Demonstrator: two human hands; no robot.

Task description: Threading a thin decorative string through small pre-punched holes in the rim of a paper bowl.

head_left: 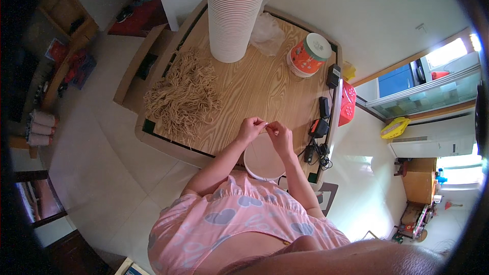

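In front of me at the near edge of the table is a white paper bucket (pixel 265 159), its round open mouth facing up. My left hand (pixel 251 129) and my right hand (pixel 280 136) meet over its far rim, fingertips pinched together. A thin beige cord (pixel 263 132) appears to run between them; its ends are hidden by the fingers. A loose pile of beige cords (pixel 183 94) lies to the left on the table. Beyond my hands a tall stack of nested white paper buckets (pixel 235 23) stands upright, with an orange printed one on top.
At the far right of the wooden table (pixel 254 84) sit a few orange printed buckets (pixel 307 56) beside a crumpled clear plastic bag (pixel 268 34). Black power adapters (pixel 320 127) and tangled cables (pixel 322 155) line the right edge. A red plastic stool (pixel 347 103) stands beyond that edge.
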